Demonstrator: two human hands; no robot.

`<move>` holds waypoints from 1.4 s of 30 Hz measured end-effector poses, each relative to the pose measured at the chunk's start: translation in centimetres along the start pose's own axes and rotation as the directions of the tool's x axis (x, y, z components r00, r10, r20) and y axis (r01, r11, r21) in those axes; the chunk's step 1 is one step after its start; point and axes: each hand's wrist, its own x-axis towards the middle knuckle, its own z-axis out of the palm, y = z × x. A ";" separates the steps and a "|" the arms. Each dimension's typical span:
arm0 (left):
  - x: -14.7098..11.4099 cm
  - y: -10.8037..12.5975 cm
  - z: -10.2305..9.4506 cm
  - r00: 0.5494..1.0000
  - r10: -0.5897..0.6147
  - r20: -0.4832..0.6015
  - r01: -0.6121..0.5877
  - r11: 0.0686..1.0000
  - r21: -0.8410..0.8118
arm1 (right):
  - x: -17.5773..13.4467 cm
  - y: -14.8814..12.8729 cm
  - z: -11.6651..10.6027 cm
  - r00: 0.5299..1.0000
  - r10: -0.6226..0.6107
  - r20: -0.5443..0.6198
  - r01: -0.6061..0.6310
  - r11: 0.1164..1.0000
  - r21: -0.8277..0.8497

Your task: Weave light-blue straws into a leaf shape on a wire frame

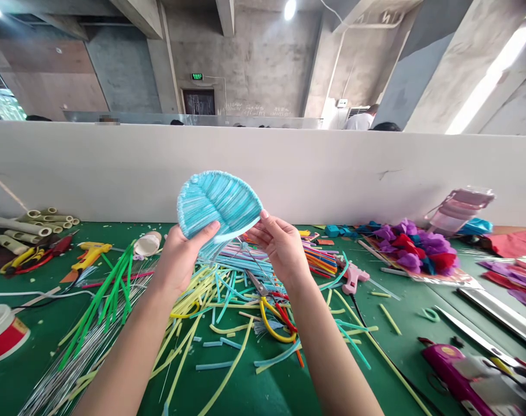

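Observation:
A light-blue leaf-shaped craft piece (219, 202), made of fuzzy strips laid side by side with a raised middle rib and a corded rim, is held up above the table. My left hand (187, 245) grips its lower left edge, thumb lying across the front. At the pointed right end, my right hand (282, 237) pinches the tip between thumb and fingers. Below the hands lie yellow-handled scissors (273, 320), half covered by loose strips. Pale yellow strips (193, 306) and blue strips (245, 266) are heaped there too.
At left are green stems (102, 306), a yellow glue gun (89, 254), pliers (24, 260), bamboo tubes (37, 228) and a paper cup (3, 332). On the right are a pink glue gun (354, 277), purple and red petals (414, 245), a bottle (459, 211) and a blade (474, 335). A white partition (115, 173) stands behind.

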 end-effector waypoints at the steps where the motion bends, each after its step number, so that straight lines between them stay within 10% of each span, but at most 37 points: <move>1: 0.0 0.0 0.1 1.000 -0.010 0.014 0.010 1.000 -0.007 | 0.0 0.1 0.0 1.000 -0.018 -0.014 0.018 1.000 0.000; 9: 0.1 0.0 0.1 0.996 -0.079 0.029 0.081 0.995 -0.066 | -0.3 0.4 0.5 0.978 -0.179 -0.105 0.165 0.978 -0.127; 16: -0.2 0.3 0.2 0.990 -0.103 0.101 0.108 0.993 -0.045 | -0.9 0.1 0.7 0.991 0.061 0.117 -0.021 0.950 -0.313; 29: -0.1 0.5 -0.6 0.950 -0.115 0.291 0.067 0.983 0.171 | -0.3 0.8 0.9 0.991 0.045 -0.127 -0.047 0.999 -0.014; 35: 0.2 0.3 -0.8 0.981 -0.080 0.176 0.036 0.971 0.237 | -0.7 -0.1 0.4 0.982 0.082 0.173 -0.052 0.984 -0.171; 42: 0.2 0.4 -1.1 0.962 -0.098 0.256 0.021 0.958 0.287 | -0.5 0.7 0.2 0.997 -0.031 0.070 0.042 0.984 -0.174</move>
